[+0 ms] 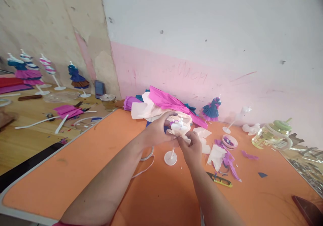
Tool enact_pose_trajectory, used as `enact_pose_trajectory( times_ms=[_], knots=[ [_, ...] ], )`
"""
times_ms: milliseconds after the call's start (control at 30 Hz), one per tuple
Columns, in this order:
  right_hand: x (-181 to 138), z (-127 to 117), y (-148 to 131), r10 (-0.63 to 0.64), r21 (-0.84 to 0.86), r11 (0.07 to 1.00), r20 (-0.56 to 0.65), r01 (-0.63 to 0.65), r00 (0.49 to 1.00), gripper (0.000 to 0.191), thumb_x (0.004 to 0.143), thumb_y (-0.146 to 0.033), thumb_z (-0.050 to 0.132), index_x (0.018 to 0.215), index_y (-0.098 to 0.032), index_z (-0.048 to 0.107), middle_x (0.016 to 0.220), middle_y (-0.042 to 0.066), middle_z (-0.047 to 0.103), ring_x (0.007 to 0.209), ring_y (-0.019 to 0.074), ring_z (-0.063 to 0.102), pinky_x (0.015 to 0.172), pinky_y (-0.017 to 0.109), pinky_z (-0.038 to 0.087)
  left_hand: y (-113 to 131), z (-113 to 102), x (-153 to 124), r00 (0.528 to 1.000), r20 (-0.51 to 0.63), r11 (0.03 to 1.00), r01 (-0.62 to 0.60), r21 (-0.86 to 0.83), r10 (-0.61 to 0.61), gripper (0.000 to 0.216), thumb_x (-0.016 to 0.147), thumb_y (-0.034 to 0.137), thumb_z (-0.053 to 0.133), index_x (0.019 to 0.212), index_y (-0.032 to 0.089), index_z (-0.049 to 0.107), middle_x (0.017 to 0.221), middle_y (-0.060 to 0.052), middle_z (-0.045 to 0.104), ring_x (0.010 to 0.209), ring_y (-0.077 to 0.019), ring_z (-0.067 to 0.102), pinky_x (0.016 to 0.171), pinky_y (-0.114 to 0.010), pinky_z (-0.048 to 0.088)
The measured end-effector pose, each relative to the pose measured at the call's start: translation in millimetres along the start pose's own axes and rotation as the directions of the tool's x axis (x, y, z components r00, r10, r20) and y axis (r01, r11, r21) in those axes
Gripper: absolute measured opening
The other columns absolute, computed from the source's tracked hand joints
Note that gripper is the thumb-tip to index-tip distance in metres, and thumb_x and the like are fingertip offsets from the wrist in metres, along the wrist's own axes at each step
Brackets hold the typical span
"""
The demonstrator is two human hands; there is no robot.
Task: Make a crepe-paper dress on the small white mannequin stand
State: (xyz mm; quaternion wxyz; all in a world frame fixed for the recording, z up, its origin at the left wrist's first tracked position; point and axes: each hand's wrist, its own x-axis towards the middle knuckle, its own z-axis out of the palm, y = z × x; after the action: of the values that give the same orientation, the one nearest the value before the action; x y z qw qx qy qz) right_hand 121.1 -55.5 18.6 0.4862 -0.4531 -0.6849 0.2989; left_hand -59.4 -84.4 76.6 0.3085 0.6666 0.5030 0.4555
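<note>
Above an orange table, a person's two bare hands close in on a small white mannequin, which leans slightly between them, its round base showing below the fingers. The left hand curls around the figure's side, gripping the cream paper at its torso, some of its fingers hidden behind; the right hand pinches the same paper at the front between thumb and fingers. Just beyond the left hand, a bright pink sheet tops a heap of paper near the wall. Farther off, past the right hand, stands a figure in a blue paper dress. To the right of the right hand lie a pale scrap and a small pink dish, while a yellow cutter rests near the right forearm
</note>
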Motion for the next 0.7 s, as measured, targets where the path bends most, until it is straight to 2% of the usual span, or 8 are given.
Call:
enact_pose_trajectory(
  times_ms=[133,233,333,500,700],
  knots=[
    [2,0,1,-0.028,-0.021,0.999,-0.009,0.028,1.000,0.025,0.081,-0.043,0.069,0.077,-0.021,0.060,0.085,0.000,0.054,0.078,0.0158,0.052,0.069,0.028,0.039,8,-1,-2,0.998,0.030,0.998,0.058,-0.030,-0.057,0.080,0.072,0.033,0.078,0.142,0.024,0.040,0.116,-0.009,0.067,0.112,-0.0297,0.065,0.089,-0.040,0.055],
    [5,-2,4,-0.024,-0.001,1.000,-0.007,0.024,1.000,0.026,0.080,-0.044,0.070,0.082,-0.020,0.061,0.089,0.001,0.056,0.077,0.0159,0.050,0.067,0.029,0.039,6,-2,0,0.997,0.014,0.996,0.083,-0.032,-0.082,0.081,0.069,0.033,0.082,0.139,0.024,0.043,0.129,-0.012,0.062,0.118,-0.0308,0.062,0.091,-0.042,0.055],
    [6,-5,7,-0.015,0.033,0.999,0.016,0.014,1.000,0.026,0.078,-0.043,0.072,0.088,-0.021,0.062,0.092,0.001,0.057,0.076,0.0153,0.050,0.065,0.028,0.039,0,-2,3,0.998,0.010,0.997,0.061,-0.048,-0.061,0.077,0.068,0.032,0.082,0.136,0.024,0.045,0.140,-0.012,0.055,0.124,-0.0312,0.059,0.095,-0.042,0.054],
    [4,-8,5,-0.078,0.010,0.997,-0.004,0.078,0.997,0.021,0.079,-0.038,0.071,0.089,-0.021,0.062,0.093,0.001,0.057,0.073,0.0141,0.048,0.064,0.028,0.038,-9,-1,4,1.000,-0.001,0.999,0.012,-0.044,-0.012,0.075,0.072,0.032,0.080,0.138,0.025,0.044,0.142,-0.011,0.054,0.128,-0.0320,0.056,0.099,-0.045,0.052],
    [4,-6,6,-0.088,-0.028,0.996,-0.027,0.087,0.996,0.020,0.080,-0.038,0.070,0.087,-0.021,0.063,0.092,0.001,0.057,0.073,0.0141,0.048,0.064,0.028,0.039,-8,-6,1,0.997,0.075,0.998,-0.003,-0.059,0.008,0.085,0.069,0.036,0.083,0.143,0.026,0.041,0.148,-0.011,0.049,0.134,-0.0332,0.051,0.100,-0.044,0.052]
  ],
)
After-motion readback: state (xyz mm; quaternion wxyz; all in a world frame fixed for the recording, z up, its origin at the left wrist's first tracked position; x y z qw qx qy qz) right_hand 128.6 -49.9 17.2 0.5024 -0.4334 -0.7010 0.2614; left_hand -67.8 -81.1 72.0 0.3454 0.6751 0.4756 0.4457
